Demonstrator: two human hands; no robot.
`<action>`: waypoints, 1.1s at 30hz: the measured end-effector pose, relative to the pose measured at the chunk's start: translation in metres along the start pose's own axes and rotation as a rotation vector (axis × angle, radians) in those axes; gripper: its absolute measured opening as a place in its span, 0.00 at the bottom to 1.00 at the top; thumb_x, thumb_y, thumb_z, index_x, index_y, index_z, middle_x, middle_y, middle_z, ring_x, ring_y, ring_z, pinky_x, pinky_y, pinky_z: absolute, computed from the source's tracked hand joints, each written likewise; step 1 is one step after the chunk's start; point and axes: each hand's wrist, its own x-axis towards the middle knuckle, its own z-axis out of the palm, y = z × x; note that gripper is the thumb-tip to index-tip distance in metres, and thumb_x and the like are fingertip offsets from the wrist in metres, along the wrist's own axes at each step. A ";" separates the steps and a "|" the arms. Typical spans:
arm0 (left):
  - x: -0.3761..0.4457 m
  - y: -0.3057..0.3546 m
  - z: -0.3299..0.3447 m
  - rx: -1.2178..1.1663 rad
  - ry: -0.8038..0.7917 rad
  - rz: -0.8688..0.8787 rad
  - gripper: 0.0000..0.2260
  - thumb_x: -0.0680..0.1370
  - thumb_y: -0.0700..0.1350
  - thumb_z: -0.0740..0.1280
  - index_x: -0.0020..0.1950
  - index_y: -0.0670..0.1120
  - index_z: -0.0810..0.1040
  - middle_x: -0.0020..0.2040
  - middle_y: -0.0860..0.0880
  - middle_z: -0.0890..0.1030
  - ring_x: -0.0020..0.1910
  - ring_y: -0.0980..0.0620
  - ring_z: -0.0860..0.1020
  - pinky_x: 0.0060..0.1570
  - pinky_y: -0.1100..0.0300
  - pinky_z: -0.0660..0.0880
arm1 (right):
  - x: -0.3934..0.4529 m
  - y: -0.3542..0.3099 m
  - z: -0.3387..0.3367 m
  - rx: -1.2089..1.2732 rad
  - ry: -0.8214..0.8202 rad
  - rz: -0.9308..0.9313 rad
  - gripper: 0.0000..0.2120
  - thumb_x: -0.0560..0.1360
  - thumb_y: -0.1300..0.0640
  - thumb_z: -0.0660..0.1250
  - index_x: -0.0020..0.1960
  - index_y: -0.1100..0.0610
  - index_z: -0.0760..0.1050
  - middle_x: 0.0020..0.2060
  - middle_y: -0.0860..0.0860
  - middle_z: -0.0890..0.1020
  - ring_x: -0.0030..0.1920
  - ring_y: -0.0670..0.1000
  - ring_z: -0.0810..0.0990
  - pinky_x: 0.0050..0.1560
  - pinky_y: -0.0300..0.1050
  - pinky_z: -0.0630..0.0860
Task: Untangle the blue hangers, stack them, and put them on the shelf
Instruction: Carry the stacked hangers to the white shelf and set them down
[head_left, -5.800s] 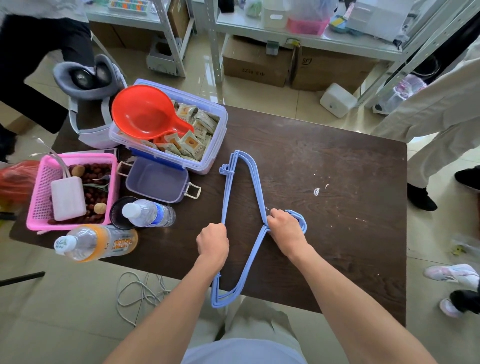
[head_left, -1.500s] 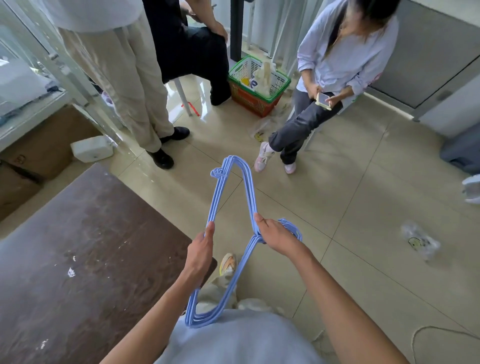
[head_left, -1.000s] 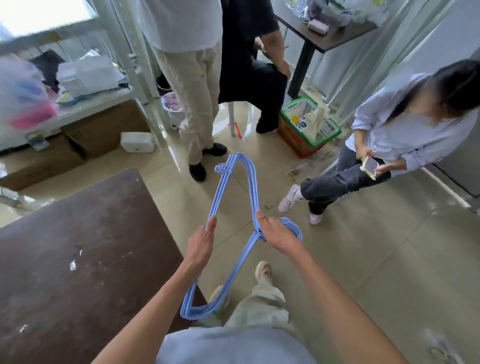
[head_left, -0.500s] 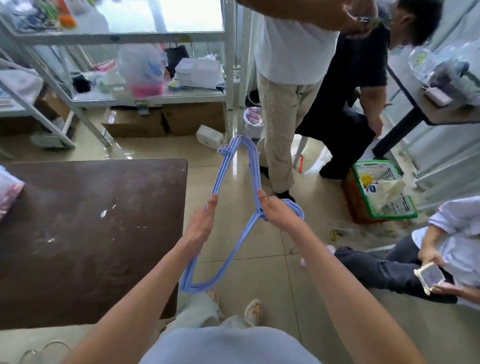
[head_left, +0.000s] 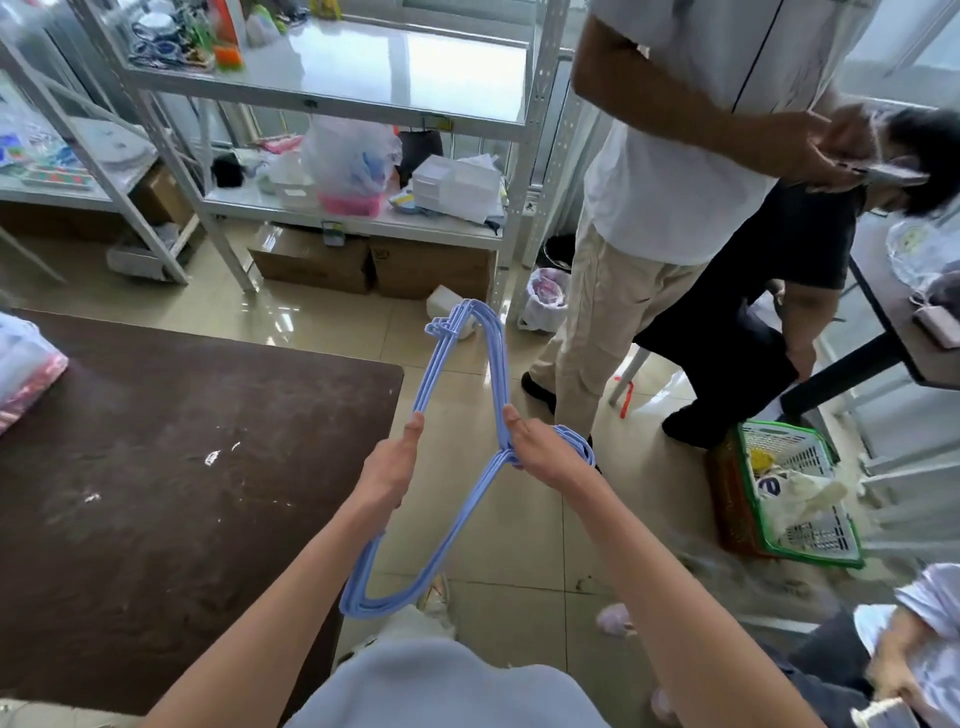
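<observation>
Stacked blue hangers carried toward the shelf — both hands gripping.
Left hand clasps the bar, right hand the necks — keep them squeezed flush, set down flat.

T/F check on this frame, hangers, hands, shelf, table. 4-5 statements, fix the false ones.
1. Both hands hold the blue hangers. True: the left hand grips one side, the right hand grips near the hooks.
2. The hangers lie on the brown table. False: they are held in the air beside the table, over the floor.
3. The hangers are bunched as one stack. True.
4. The hangers already sit on the metal shelf. False: the shelf stands ahead, with no hangers on it.
5. A green-rimmed basket stands on the table. False: it is on the floor to the right.
</observation>
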 end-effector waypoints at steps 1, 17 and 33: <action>0.007 0.006 -0.002 -0.006 -0.004 0.006 0.30 0.79 0.74 0.53 0.39 0.47 0.69 0.32 0.50 0.67 0.28 0.52 0.63 0.29 0.58 0.63 | 0.009 -0.004 -0.003 0.002 0.009 -0.003 0.35 0.77 0.24 0.42 0.35 0.53 0.67 0.32 0.52 0.75 0.37 0.55 0.76 0.54 0.59 0.78; 0.109 0.072 -0.040 -0.001 0.017 -0.010 0.35 0.79 0.73 0.51 0.47 0.43 0.79 0.40 0.46 0.77 0.37 0.46 0.74 0.33 0.55 0.69 | 0.130 -0.067 -0.028 0.053 -0.017 -0.026 0.33 0.80 0.28 0.45 0.31 0.52 0.62 0.26 0.49 0.71 0.33 0.55 0.72 0.59 0.67 0.79; 0.209 0.178 -0.027 -0.047 0.105 -0.043 0.29 0.81 0.72 0.51 0.37 0.47 0.66 0.32 0.50 0.66 0.28 0.51 0.63 0.28 0.57 0.60 | 0.269 -0.122 -0.114 -0.114 -0.114 -0.114 0.32 0.81 0.29 0.43 0.36 0.53 0.66 0.31 0.51 0.73 0.34 0.53 0.72 0.42 0.51 0.72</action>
